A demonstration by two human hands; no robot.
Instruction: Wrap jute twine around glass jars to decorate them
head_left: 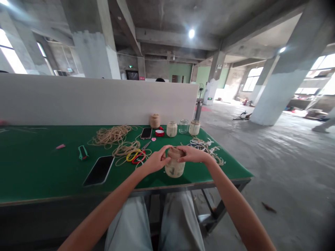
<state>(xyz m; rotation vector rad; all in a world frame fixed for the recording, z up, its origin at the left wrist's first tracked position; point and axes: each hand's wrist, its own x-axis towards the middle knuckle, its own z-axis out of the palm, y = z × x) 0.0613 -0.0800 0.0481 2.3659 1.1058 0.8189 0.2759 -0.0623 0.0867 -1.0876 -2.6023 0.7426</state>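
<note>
Near the front edge of the green table I hold a small jar whose neck is wound with tan cord. My left hand grips the left of its rim, fingers closed. My right hand closes over the rim from the right. Just left of my hands lie scissors with yellow and red handles on loose tan cord. Whether a cord end is pinched in my fingers cannot be made out.
At the table's back stand a cord-wrapped jar, two more jars and a clear glass jar, before a white partition. Two phones, a red tape roll, a green cutter and cord scraps lie about. Concrete floor lies right.
</note>
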